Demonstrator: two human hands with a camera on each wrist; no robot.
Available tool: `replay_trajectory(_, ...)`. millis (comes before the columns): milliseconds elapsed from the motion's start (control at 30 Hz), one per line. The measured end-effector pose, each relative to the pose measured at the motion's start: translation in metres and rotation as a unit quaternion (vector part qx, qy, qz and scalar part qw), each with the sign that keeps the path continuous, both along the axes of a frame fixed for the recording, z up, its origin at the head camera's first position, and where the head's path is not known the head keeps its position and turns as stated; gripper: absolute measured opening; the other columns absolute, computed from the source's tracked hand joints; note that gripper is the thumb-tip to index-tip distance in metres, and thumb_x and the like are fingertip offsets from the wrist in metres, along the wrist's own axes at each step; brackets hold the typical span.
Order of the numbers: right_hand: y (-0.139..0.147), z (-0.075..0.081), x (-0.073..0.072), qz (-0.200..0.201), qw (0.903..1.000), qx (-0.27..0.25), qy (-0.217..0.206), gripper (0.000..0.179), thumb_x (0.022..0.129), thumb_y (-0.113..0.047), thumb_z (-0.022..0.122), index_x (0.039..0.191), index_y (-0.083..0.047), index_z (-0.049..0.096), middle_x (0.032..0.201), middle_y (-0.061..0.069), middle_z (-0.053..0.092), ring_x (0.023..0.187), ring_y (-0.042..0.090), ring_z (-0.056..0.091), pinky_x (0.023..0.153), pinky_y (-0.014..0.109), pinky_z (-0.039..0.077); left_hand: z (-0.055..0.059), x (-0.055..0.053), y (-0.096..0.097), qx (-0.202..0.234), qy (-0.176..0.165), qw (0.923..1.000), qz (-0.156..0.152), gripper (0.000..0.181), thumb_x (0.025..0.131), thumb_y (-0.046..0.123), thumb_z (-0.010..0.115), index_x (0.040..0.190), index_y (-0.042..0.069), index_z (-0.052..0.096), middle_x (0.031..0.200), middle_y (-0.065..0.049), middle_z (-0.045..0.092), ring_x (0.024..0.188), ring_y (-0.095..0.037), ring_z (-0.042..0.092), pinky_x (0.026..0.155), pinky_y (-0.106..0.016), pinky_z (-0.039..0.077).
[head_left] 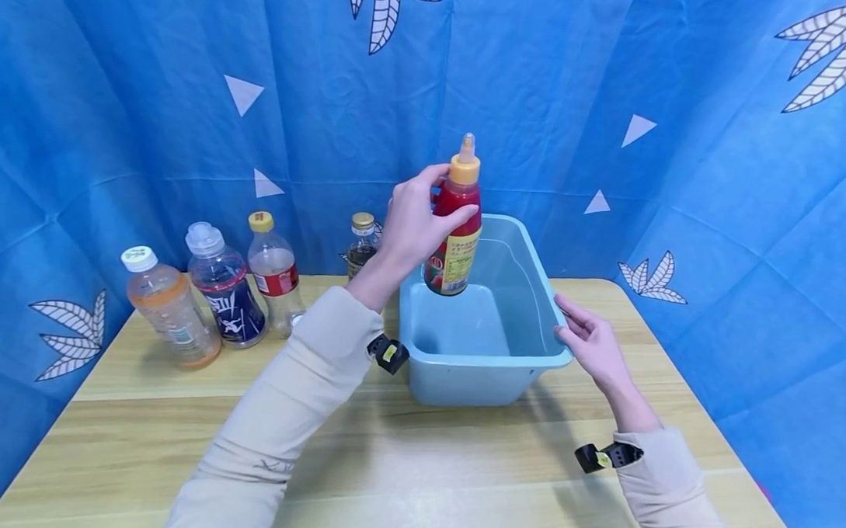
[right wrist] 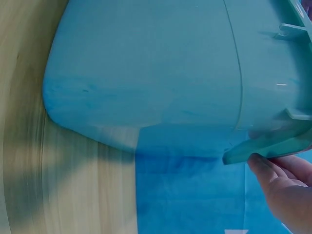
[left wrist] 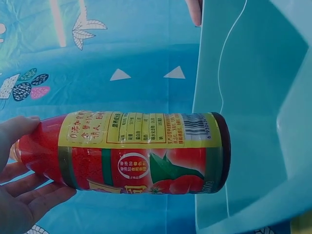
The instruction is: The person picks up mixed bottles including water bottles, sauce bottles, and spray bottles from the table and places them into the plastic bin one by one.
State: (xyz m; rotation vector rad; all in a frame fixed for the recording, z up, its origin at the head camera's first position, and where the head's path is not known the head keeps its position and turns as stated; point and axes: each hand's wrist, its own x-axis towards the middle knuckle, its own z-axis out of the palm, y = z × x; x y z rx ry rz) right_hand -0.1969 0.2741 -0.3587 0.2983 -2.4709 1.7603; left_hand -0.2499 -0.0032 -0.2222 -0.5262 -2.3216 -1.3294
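Seemingly for steadiness, the tub's rim [head_left: 489,361] is being gripped by the right hand [head_left: 595,344], while over the opening the red bottle [head_left: 460,254] is being held around its shoulder by the left hand [head_left: 416,221], presumably freeing its base.

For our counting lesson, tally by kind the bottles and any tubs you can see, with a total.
Bottles: 5 (orange bottle, blue-labelled bottle, red-labelled bottle, gold-capped bottle, red bottle)
Tub: 1
Total: 6
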Motion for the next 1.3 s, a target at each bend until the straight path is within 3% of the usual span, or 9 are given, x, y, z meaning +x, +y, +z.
replay_trajectory(800,-0.009,0.000,0.009,0.020,0.9997,-0.015,0.005,0.050,0.086,0.004,0.050,0.133,0.007,0.032,0.136,0.022,0.033,0.120,0.034,0.034,0.082,0.017,0.041,0.004,-0.032,0.034,-0.046,-0.041,0.9977,0.030,0.056,0.078,0.030,0.067,0.125,0.010,0.044,0.117,-0.004,0.055,0.103,-0.016,0.054,0.082,-0.030,0.046)
replay_trajectory(1300,-0.011,0.000,0.012,0.031,0.9994,-0.016,0.008,0.051,0.085,0.005,0.049,0.132,0.008,0.031,0.136,0.022,0.032,0.121,0.034,0.033,0.083,0.017,0.040,-0.021,-0.058,0.041,-0.037,-0.080,0.9948,0.050,0.054,0.080,0.027,0.065,0.125,0.009,0.041,0.120,-0.007,0.053,0.106,-0.019,0.052,0.087,-0.034,0.044)
